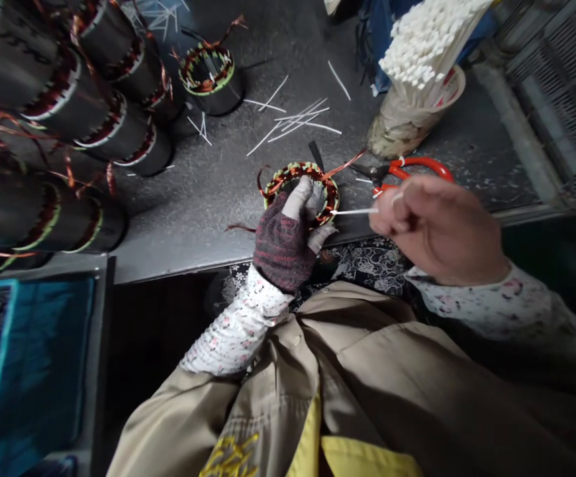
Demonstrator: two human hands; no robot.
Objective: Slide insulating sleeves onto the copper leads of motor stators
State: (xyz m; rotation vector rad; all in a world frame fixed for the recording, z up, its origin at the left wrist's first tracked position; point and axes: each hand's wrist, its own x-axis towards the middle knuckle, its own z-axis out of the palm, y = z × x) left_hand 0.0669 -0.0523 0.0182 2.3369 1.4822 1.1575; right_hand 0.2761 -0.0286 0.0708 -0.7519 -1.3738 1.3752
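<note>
My left hand (pixel 288 238), in a dark knitted glove with pale wrapped fingertips, grips a motor stator (pixel 331 192) near the table's front edge. The thumb reaches into its bore. Copper windings ring the stator's top, and a copper lead sticks out to the right. My bare right hand (pixel 432 222) is closed in a pinch on a thin white stick (pixel 355 212). Its far end meets the right side of the stator's winding ring. Just behind the right hand lie scissors (pixel 420 162) with red handles.
Stacked stators (pixel 94 99) fill the left side. Another stator (pixel 213 86) stands at the back. Loose white sticks (pixel 298 119) lie mid-table. A cup (pixel 402 122) full of white sticks stands back right. A blue bin (pixel 44 358) is at lower left.
</note>
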